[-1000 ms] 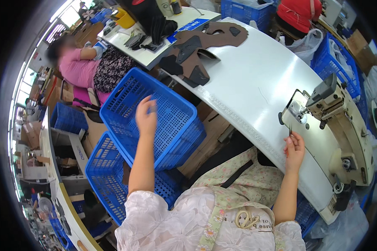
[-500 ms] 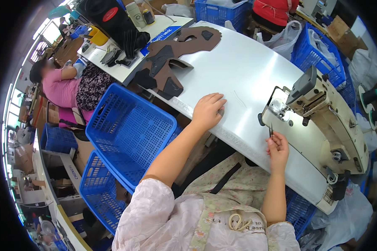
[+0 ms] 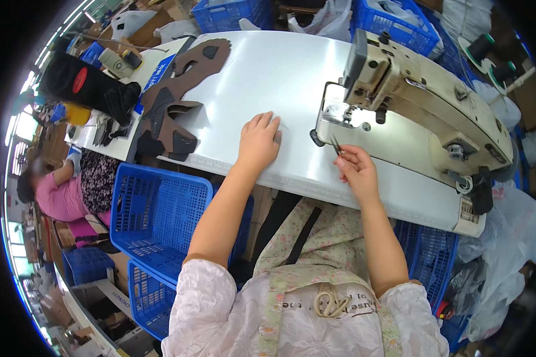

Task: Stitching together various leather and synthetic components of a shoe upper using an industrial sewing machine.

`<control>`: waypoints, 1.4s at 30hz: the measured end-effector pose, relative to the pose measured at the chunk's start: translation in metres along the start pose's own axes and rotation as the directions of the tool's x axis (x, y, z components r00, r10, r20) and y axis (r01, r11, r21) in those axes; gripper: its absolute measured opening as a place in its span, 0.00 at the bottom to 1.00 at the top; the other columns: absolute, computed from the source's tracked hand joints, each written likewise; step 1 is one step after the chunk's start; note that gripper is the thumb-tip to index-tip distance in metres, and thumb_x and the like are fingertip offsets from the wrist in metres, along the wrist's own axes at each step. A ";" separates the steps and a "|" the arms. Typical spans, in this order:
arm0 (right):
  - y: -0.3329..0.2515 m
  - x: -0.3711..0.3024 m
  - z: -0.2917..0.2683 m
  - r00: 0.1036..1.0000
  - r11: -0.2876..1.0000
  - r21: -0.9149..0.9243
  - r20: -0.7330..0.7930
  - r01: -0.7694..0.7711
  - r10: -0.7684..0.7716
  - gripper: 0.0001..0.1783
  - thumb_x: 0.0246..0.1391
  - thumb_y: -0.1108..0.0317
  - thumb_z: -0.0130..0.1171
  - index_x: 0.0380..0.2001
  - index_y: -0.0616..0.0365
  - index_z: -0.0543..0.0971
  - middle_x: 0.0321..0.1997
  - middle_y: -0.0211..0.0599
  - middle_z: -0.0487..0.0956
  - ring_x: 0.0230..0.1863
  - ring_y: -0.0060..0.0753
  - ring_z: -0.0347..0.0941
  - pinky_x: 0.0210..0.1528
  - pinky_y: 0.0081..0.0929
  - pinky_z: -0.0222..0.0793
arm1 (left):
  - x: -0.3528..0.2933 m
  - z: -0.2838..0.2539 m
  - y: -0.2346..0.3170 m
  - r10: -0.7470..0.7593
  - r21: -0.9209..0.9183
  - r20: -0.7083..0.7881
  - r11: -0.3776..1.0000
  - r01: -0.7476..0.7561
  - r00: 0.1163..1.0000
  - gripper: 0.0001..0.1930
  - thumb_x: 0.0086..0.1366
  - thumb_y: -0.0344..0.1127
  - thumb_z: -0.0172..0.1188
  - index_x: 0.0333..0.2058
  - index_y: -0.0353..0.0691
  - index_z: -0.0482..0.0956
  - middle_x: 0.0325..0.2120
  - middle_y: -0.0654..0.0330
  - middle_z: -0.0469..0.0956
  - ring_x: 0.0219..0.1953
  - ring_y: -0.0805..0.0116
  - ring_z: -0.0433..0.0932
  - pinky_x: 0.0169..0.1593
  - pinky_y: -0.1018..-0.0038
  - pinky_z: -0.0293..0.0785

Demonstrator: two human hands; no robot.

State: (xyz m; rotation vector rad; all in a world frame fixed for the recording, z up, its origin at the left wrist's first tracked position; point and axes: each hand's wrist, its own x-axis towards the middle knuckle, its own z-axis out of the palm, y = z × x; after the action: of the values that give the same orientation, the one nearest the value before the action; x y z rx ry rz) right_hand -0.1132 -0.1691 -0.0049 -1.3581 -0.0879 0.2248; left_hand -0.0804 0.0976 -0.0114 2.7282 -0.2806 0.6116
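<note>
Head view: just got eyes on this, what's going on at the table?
The person's right hand holds a slim, pointed dark tool just in front of the sewing machine. The left hand is palm down at the white table. Brown-and-black pieces lie toward the table's left end, touched by neither hand.

This is a sewing workshop with several people at work: an industrial sewing machine [image 3: 423, 95] stands at the right of a long white surface [image 3: 268, 71], with dark thread cones [image 3: 481, 46] beyond it. Cut brown pieces [image 3: 175, 87] lie at the surface's left end. Blue plastic crates [image 3: 161, 199] crowd around, and a co-worker in pink [image 3: 59, 193] sits far left.
</note>
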 end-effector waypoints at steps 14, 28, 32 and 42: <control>-0.005 0.002 0.002 1.000 0.997 -0.076 0.021 0.024 -0.023 0.18 0.57 0.71 0.64 0.50 0.60 0.75 0.39 0.32 0.80 0.32 0.15 0.71 0.29 0.15 0.66 | -0.124 -0.111 0.070 0.036 -0.294 0.147 0.956 0.009 0.988 0.09 0.46 0.33 0.71 0.22 0.40 0.78 0.44 0.56 0.75 0.54 0.49 0.72 0.56 0.52 0.67; -0.021 -0.039 -0.031 0.999 0.996 -0.087 0.041 -0.029 0.033 0.18 0.56 0.71 0.62 0.49 0.60 0.74 0.35 0.40 0.81 0.21 0.17 0.68 0.19 0.13 0.59 | -0.061 -0.185 0.290 0.757 -0.873 -0.485 -0.385 -0.300 0.438 0.16 0.63 0.42 0.56 0.21 0.37 0.77 0.32 0.50 0.78 0.38 0.52 0.79 0.38 0.58 0.74; -0.045 -0.064 -0.052 1.000 0.990 -0.138 -0.001 -0.012 0.012 0.19 0.56 0.69 0.61 0.50 0.61 0.73 0.34 0.40 0.79 0.19 0.17 0.66 0.19 0.14 0.61 | -0.051 -0.197 0.301 0.794 -0.857 -0.515 -0.476 -0.196 0.324 0.12 0.60 0.41 0.57 0.31 0.36 0.76 0.31 0.47 0.76 0.40 0.50 0.75 0.43 0.59 0.71; -0.086 -0.095 -0.087 0.986 0.972 -0.173 -0.018 0.159 -0.165 0.19 0.57 0.69 0.59 0.51 0.62 0.72 0.34 0.40 0.78 0.20 0.17 0.65 0.21 0.14 0.62 | -0.023 -0.225 0.303 0.891 -0.817 -0.442 -0.353 -0.456 0.103 0.12 0.61 0.40 0.52 0.33 0.37 0.77 0.27 0.54 0.78 0.33 0.55 0.79 0.37 0.61 0.72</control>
State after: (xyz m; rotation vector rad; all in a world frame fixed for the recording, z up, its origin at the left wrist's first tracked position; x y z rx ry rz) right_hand -0.1799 -0.2890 0.0671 -1.5171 -0.1940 0.0582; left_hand -0.2641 -0.0997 0.2531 1.0057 -2.0167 -0.0811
